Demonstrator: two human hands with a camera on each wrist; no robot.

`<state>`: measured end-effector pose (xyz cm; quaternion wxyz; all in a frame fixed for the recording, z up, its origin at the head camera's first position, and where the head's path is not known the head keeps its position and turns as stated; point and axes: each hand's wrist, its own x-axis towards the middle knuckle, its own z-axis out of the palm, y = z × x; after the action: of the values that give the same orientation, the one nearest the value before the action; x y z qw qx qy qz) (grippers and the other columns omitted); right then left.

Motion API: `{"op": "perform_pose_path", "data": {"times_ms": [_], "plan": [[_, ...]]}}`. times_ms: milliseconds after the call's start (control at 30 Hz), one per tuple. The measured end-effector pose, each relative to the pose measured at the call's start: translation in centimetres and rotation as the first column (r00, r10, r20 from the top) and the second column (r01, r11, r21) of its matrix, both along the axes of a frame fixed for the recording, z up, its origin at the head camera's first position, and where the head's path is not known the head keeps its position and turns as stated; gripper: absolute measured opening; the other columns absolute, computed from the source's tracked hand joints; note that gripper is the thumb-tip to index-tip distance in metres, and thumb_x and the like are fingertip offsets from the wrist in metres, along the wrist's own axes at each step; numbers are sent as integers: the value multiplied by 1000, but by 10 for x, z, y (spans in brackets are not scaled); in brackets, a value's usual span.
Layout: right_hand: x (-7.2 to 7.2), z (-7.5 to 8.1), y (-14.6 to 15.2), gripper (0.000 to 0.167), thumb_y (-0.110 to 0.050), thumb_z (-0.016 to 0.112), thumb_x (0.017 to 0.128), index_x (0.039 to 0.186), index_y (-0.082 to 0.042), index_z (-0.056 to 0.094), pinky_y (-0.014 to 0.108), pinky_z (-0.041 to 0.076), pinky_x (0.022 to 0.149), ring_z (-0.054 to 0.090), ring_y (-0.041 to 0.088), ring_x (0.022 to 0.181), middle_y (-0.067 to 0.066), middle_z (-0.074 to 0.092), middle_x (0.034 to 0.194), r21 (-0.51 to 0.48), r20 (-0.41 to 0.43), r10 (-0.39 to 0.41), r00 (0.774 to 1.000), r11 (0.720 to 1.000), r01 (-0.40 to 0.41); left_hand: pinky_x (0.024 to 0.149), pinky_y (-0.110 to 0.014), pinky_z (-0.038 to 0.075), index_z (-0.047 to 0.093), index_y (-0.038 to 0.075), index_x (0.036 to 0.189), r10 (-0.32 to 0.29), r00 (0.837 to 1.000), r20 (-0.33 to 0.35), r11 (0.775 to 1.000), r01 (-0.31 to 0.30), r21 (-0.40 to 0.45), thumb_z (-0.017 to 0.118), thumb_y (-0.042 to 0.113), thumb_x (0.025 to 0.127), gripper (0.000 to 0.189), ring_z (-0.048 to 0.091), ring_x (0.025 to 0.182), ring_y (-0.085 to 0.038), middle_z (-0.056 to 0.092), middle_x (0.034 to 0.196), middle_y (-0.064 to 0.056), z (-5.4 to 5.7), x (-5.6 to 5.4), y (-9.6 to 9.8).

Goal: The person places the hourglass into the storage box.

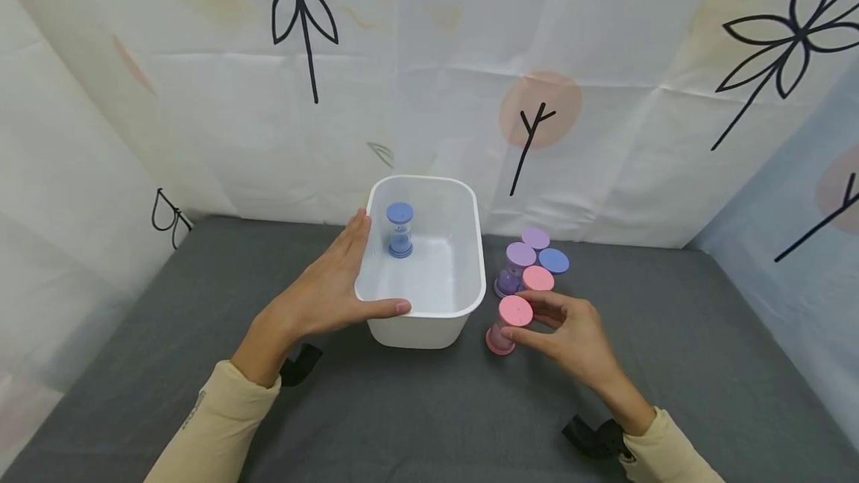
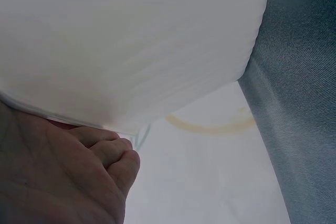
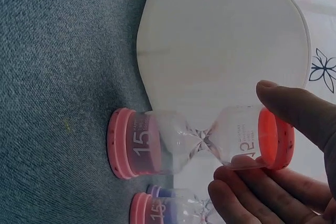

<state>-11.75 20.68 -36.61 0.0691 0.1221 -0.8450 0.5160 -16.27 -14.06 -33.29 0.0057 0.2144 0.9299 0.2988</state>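
Observation:
My right hand pinches a pink-capped hourglass near its top, thumb on one side and fingers on the other. The hourglass stands upright just right of the white plastic bin; the right wrist view shows "15" printed on its glass and pink sand in the bottom bulb. My left hand rests on the bin's near-left corner, fingers straight along the left rim and thumb across the front rim. Inside the bin, a blue hourglass stands near the left wall.
Behind my right hand several more hourglasses stand close together: a purple one, another purple one, a blue one and a pink one. Dark grey cloth covers the table, and a patterned white curtain hangs behind.

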Motion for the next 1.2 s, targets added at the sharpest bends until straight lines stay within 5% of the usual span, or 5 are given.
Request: {"op": "perform_pose_path", "data": {"times_ms": [333,733,1033,1200], "plan": [[0,2,2,49,-2,89,75,119,8,69,22,54,87,70,7,101,19,71,115,-79,-4,47,999,996,-47,118,-58,21,-11,17,162,-1,1000,0,1000,1,-6,72,76,75,134,1,155,-23,-15,168,5,1,0,0],[10,34,9,49,10,84,76,122,10,68,28,52,93,70,14,109,14,71,119,-213,-46,44,998,976,-53,117,-58,22,-10,17,162,-3,1000,4,1000,3,-1,72,76,74,134,2,155,-23,-15,168,4,1,0,0],[20,62,15,51,23,75,76,125,16,63,29,57,84,72,22,99,15,73,115,-420,-75,44,996,905,-72,118,-58,22,-11,16,162,-8,1000,1,1000,8,0,74,74,75,135,2,155,-24,-14,168,2,2,-1,0],[17,79,12,51,24,74,77,125,17,61,29,57,83,73,23,97,18,72,115,-451,-116,59,991,886,-106,117,-59,23,-10,16,162,-3,1000,12,1000,3,1,74,74,74,135,4,155,-27,-13,169,2,2,0,1]]}}
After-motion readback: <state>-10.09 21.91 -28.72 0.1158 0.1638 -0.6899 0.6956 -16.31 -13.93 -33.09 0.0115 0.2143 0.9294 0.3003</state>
